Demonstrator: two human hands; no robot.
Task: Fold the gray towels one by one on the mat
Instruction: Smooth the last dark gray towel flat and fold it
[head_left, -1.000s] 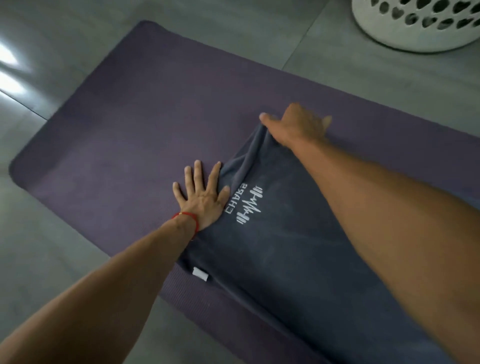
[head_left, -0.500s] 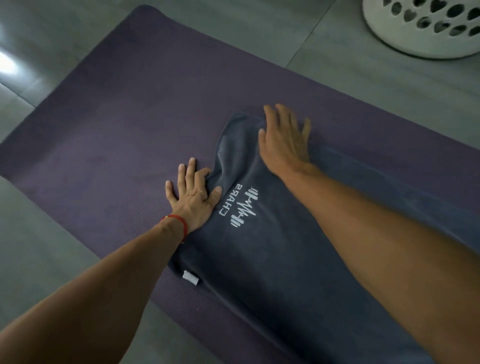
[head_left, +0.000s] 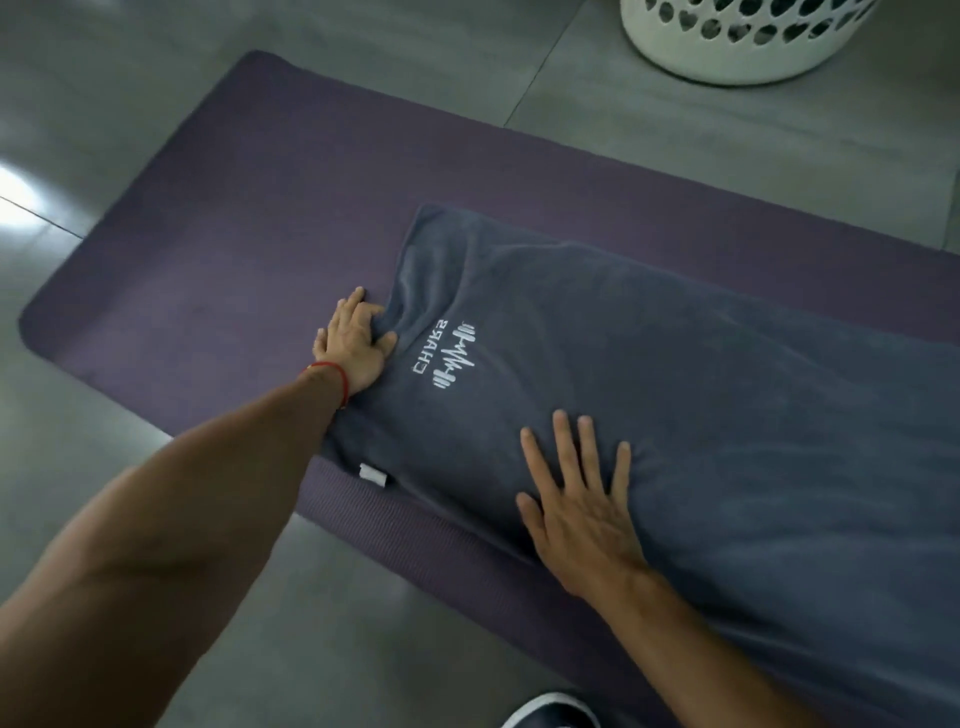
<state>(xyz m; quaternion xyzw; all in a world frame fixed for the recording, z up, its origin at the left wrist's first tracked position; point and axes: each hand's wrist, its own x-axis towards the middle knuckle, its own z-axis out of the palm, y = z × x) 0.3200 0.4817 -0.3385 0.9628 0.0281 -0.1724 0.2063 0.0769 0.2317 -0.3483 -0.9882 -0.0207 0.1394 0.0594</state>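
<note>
The gray towel lies on the purple mat, its long axis running from the upper left toward the lower right, along the mat. Its short end faces left, white logo near that end. The left hand pinches the towel's left edge, fingers curled. The right hand lies flat and spread on the towel's near side. A white basket stands on the floor beyond the mat, well apart.
</note>
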